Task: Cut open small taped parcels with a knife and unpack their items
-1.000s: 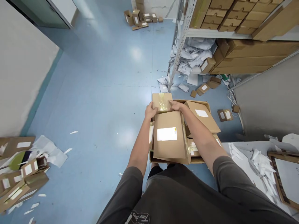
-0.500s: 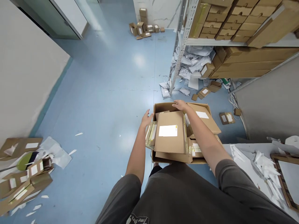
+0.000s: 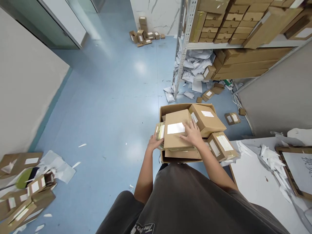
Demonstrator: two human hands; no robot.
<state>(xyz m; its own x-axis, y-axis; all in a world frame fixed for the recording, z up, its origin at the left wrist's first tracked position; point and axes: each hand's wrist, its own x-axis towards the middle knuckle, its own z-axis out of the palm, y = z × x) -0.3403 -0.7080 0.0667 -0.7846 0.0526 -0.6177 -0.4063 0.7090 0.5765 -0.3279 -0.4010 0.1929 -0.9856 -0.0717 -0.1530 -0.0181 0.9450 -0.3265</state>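
A large open cardboard carton (image 3: 170, 108) stands on the blue floor in front of me, heaped with small brown parcels. My right hand (image 3: 193, 134) lies flat with fingers spread on the top parcel (image 3: 175, 138), which bears a white label. My left hand (image 3: 154, 143) cups the left side of the stack, at a narrow taped parcel (image 3: 160, 130). Two more labelled parcels (image 3: 207, 118) lean over the carton's right side.
A metal rack (image 3: 185, 39) with flat cardboard and crumpled white paper stands at the back right. A white table (image 3: 253, 182) with paper scraps is at my right. Loose parcels lie at the lower left (image 3: 21, 191) and far back (image 3: 143, 32).
Both hands came back from the far end of the carton onto the near top parcel. The small taped parcel once held at the far end is released. The view shifted slightly.
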